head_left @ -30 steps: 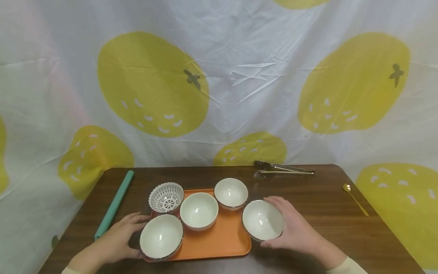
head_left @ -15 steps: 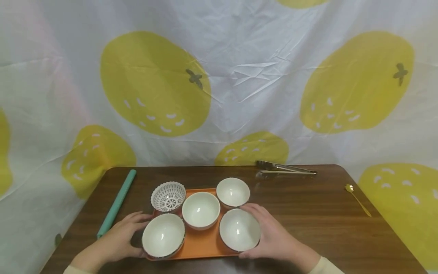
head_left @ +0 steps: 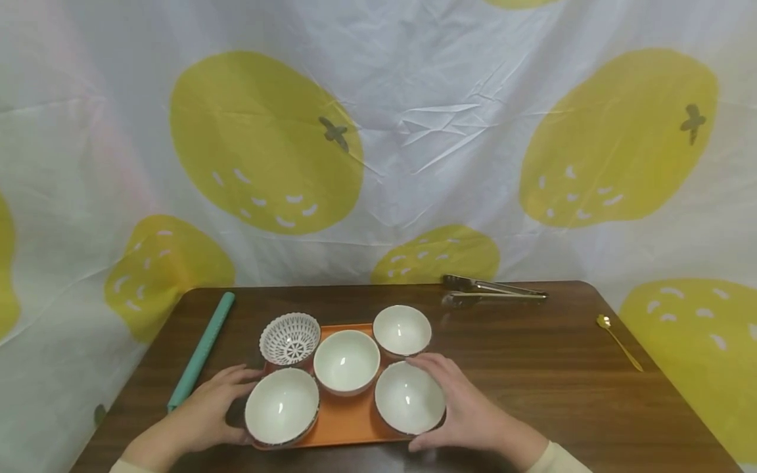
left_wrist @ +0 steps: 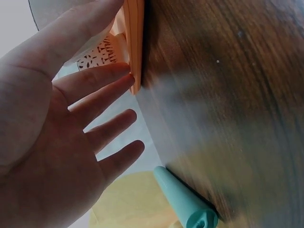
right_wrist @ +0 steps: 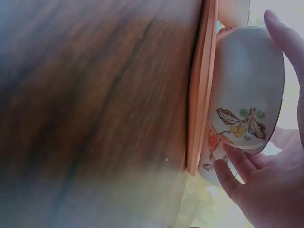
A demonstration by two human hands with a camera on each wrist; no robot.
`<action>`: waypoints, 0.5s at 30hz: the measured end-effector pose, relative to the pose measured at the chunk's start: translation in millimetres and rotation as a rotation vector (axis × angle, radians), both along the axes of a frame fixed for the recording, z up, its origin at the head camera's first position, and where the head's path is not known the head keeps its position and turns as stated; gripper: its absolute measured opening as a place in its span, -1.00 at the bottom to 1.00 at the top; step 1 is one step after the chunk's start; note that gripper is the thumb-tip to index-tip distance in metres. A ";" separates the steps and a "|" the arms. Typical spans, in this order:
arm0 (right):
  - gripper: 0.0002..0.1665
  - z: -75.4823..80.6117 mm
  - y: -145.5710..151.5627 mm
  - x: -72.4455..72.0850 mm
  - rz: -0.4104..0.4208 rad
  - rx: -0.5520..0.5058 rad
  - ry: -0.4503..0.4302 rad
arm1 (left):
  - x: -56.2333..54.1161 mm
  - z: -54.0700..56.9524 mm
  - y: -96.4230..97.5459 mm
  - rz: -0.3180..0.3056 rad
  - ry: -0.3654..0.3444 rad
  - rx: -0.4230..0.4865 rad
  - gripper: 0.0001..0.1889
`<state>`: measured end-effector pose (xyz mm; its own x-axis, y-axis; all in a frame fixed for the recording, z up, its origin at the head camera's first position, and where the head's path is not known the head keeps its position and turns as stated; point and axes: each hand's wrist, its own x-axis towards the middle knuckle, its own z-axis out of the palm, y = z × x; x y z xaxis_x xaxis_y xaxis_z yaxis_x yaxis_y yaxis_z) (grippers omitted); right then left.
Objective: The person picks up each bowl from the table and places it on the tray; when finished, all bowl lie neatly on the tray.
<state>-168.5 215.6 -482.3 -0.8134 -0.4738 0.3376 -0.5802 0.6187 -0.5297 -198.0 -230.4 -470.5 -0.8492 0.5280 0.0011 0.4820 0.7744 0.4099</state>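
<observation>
An orange tray (head_left: 349, 424) carries several bowls. My right hand (head_left: 467, 410) spreads around the front right bowl (head_left: 408, 399), its thumb slightly off the rim. The right wrist view shows that bowl's painted leaves and berries (right_wrist: 240, 126), with fingers beside its wall. My left hand (head_left: 201, 410) lies beside the front left bowl (head_left: 280, 407). In the left wrist view its fingers (left_wrist: 111, 127) are straight and spread near the tray edge (left_wrist: 135, 47). A patterned bowl (head_left: 290, 340) stands back left, a pale bowl (head_left: 346, 362) in the middle, a white bowl (head_left: 402, 330) back right.
A teal roll (head_left: 201, 351) lies along the left side of the dark wooden table (head_left: 532, 348). Metal tongs (head_left: 497, 289) rest near the back edge. A gold spoon (head_left: 618, 343) is at the far right. A fruit-print curtain (head_left: 437, 177) hangs behind.
My right hand has brought its bowl leftward from over the tray's right edge onto the front right corner, then loosened around it. The left hand stays almost in place.
</observation>
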 end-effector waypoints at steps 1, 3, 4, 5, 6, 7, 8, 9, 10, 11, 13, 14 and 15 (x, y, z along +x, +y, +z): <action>0.38 0.8 0.6 0.7 0.003 0.000 0.002 | 0.1 0.4 0.5 -0.001 -0.001 -0.002 -0.14; 0.38 3.6 2.8 1.8 0.001 -0.002 0.013 | -0.1 0.7 1.8 0.002 -0.006 -0.004 -0.14; 0.37 5.2 4.6 2.1 -0.004 -0.007 0.019 | -0.3 1.0 2.6 0.004 -0.007 -0.006 -0.14; 0.34 6.9 6.9 2.3 -0.009 -0.014 0.024 | -0.2 1.2 3.3 0.010 -0.012 -0.006 -0.14; 0.30 8.4 9.8 2.2 -0.013 -0.024 0.030 | -0.5 1.0 3.9 0.011 -0.009 -0.009 -0.14; 0.27 10.1 13.6 2.0 -0.025 -0.029 0.031 | -0.6 0.8 4.6 0.014 -0.009 -0.011 -0.14; 0.22 11.6 18.3 1.6 -0.038 -0.033 0.038 | -0.8 0.4 5.1 0.018 -0.010 -0.013 -0.14; 0.17 12.7 23.1 0.8 -0.050 -0.039 0.045 | -0.9 0.1 5.0 0.016 -0.008 -0.016 -0.14; 0.10 13.8 28.6 -0.3 -0.070 -0.040 0.050 | -0.8 -0.1 4.7 0.018 -0.011 -0.019 -0.14; 0.04 14.9 34.6 -1.7 -0.095 -0.038 0.056 | -0.6 -0.2 4.2 0.019 -0.016 -0.021 -0.14; -0.09 17.7 48.0 -5.5 -0.160 -0.036 0.052 | -1.4 -0.3 2.3 0.012 -0.019 -0.018 -0.12; -0.14 19.5 54.8 -7.9 -0.191 -0.033 0.039 | -2.3 -0.2 1.0 0.004 -0.016 -0.015 -0.13; -0.18 21.3 61.6 -10.4 -0.219 -0.026 0.018 | -3.7 0.1 -0.6 -0.007 -0.006 -0.015 -0.16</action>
<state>-178.8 277.2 -460.9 -0.8896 -0.2772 0.3631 -0.4431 0.7172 -0.5380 -201.7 -231.0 -470.4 -0.8454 0.5340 -0.0114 0.4853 0.7768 0.4013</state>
